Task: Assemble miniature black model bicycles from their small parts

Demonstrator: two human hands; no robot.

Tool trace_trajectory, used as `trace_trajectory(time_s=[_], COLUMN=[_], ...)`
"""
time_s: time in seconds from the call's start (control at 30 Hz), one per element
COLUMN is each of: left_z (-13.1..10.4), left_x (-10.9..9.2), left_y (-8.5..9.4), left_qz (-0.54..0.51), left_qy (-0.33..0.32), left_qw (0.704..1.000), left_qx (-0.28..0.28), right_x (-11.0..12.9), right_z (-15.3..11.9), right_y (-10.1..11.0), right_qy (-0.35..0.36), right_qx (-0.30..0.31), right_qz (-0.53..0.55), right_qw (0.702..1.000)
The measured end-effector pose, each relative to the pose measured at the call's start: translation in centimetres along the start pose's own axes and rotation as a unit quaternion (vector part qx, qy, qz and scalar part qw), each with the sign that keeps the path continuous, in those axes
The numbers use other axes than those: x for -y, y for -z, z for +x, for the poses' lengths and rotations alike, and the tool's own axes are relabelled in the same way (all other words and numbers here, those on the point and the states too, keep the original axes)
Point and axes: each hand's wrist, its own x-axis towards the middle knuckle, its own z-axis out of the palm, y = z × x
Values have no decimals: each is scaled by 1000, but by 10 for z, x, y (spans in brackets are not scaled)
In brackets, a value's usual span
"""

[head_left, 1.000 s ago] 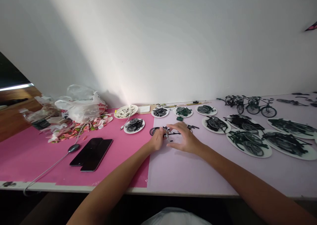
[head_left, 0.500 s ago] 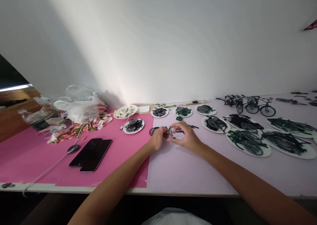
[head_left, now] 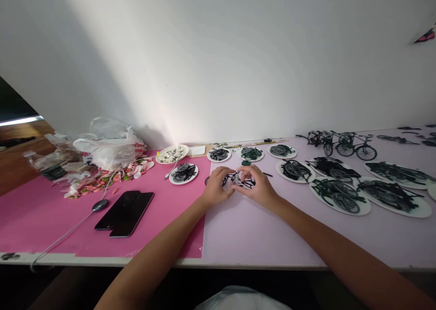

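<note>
Near the middle of the table, my left hand [head_left: 216, 187] and my right hand [head_left: 257, 185] face each other, fingers curved around a small grey part [head_left: 236, 178]. Fingers of both hands close on this part, whose exact shape is too small to tell. Dark model bicycle pieces [head_left: 248, 182] lie on the table just behind and between the hands. Beyond them stand small white plates of dark parts, among them one with wheels [head_left: 184, 173] to the left and one with green parts [head_left: 251, 153] behind.
At right are several plates of bicycle parts [head_left: 340, 196] and assembled model bicycles [head_left: 350, 145]. On the left lie two black phones [head_left: 125, 213], a computer mouse [head_left: 100, 205] with its cable, pink petals [head_left: 102, 182] and a plastic bag [head_left: 111, 144]. A wall rises behind.
My left hand has opened its grip wider and shifted slightly, its fingers now arching over the small part. My right hand has turned a little and stays close to it.
</note>
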Motion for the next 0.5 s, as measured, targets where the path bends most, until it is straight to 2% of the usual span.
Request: trace_trajectory(time_s=[0.23, 0.5], left_z=[-1, -2], left_x=[11, 9], left_y=[-9, -8], left_qz=[8, 21], left_qy=[17, 11], left_qw=[1000, 999], left_qx=[8, 25], right_x=[-2, -1], right_z=[0, 0], right_y=[0, 0], right_qy=[8, -3], right_qx=[17, 25], right_qz=[-19, -19], right_qw=[1000, 1000])
